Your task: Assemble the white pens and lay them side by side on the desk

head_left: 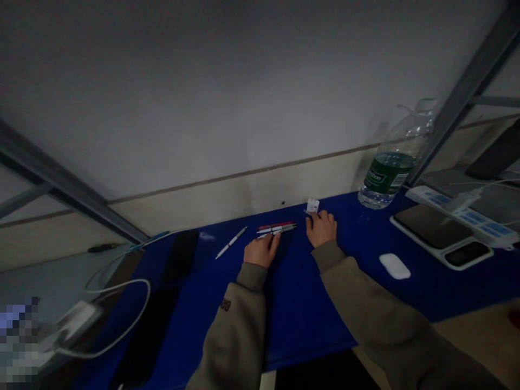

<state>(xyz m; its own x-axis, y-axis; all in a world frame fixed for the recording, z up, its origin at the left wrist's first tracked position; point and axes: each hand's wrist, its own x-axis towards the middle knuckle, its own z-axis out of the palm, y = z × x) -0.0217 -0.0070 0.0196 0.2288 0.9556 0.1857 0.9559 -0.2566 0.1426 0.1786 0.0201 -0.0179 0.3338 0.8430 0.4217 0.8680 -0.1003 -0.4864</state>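
The left hand [260,250] partly covers the pens [284,228]. Lower edge cuts off both sleeves [239,327]. White item [312,205]: markings illegible.

Tabletop [292,314]: blue; strips [181,257] on it black. Lone pen [231,242] white, dark mid-band. Grouped pens [280,224]: one red, others white, maybe grey-tipped, too dim there. Bottle [396,157] clear, green label [385,173], white lettering. Power strip [473,216] white, blue patches. Sleeves [244,314] olive-brown, dark letters [225,304] on left one.

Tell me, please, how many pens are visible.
At least 4: one white pen lies apart; a red pen and two white pens lie by the left hand, which may hide more.
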